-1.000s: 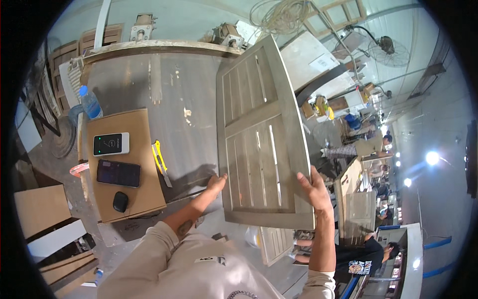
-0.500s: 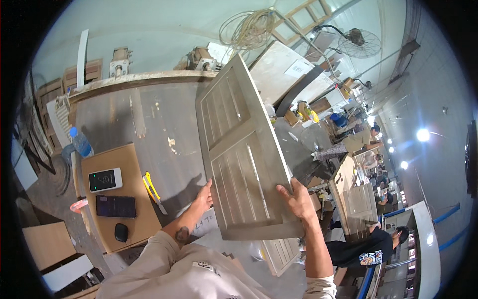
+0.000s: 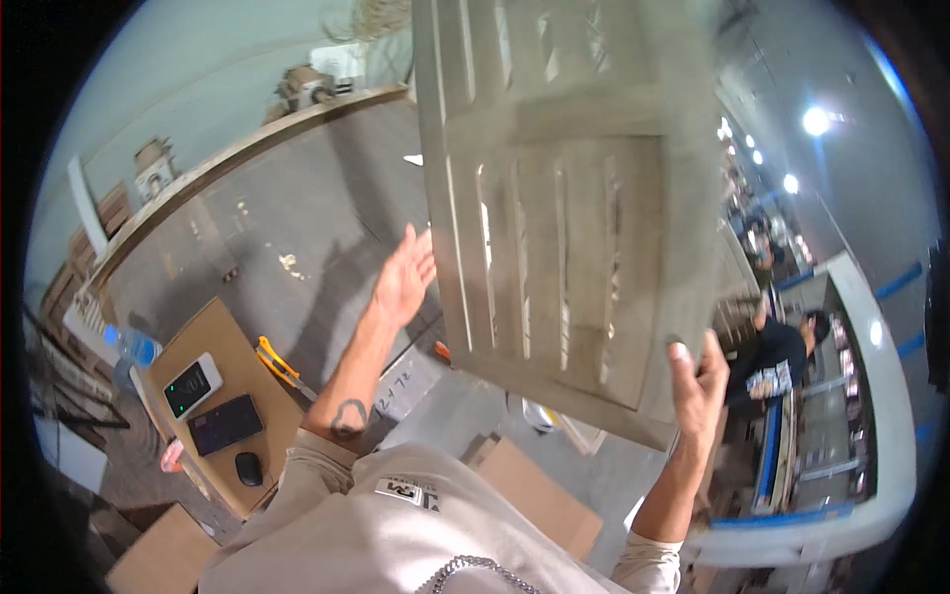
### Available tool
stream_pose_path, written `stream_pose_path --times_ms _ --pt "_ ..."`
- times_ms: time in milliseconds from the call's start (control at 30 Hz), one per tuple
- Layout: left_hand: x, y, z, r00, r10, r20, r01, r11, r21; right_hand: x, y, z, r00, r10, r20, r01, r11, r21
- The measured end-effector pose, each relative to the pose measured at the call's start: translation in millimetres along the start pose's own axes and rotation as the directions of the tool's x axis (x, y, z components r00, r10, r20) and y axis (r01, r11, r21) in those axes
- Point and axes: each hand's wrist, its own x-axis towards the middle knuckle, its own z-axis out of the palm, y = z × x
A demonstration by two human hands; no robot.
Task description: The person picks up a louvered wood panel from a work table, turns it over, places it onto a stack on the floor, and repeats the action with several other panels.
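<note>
A grey-brown wooden door panel (image 3: pixel 554 247) with grooved insets is held up before me, its far end cut off by the top of the picture. My right hand (image 3: pixel 700 386) grips its right edge near the lower corner, thumb on the front face and fingers at the edge. My left hand (image 3: pixel 401 282) is beside the panel's left edge, palm showing and fingers stretched out. Its fingertips reach the edge; whether they press on it I cannot tell.
On the left, the grey workbench (image 3: pixel 346 188) carries a cardboard sheet (image 3: pixel 213 332) with a white device (image 3: pixel 193 386), a dark phone (image 3: pixel 226 426) and a black mouse-shaped object (image 3: pixel 248 469). A yellow utility knife (image 3: pixel 279 361) lies alongside. A person in black (image 3: pixel 772 361) is at the right.
The panel has swung up and to the right, turning its face more toward me. My left hand has risen along its edge with fingers opening; my right hand has moved right with the panel.
</note>
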Motion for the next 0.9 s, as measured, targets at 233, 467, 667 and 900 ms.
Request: stream_pose_path --times_ms 233,467,667,900 --pt "26 -27 116 0.914 0.001 0.406 -0.14 0.94 0.312 -128 49 -100 0.843 0.153 -0.515 -0.055 0.978 0.2" --pt "-34 -205 119 0.899 -0.303 0.316 0.057 0.797 0.601 -279 129 -47 0.07 0.361 -0.93 -0.37 0.875 0.312" --pt "-138 -313 139 0.61 -0.713 0.345 0.154 0.534 0.831 -487 157 -13 -0.425 0.465 -0.777 -0.545 0.554 0.63" --pt "-250 -436 129 0.415 -0.91 -0.008 0.118 0.045 0.992 -658 147 65 -0.731 0.365 -0.576 -0.488 0.31 0.816"
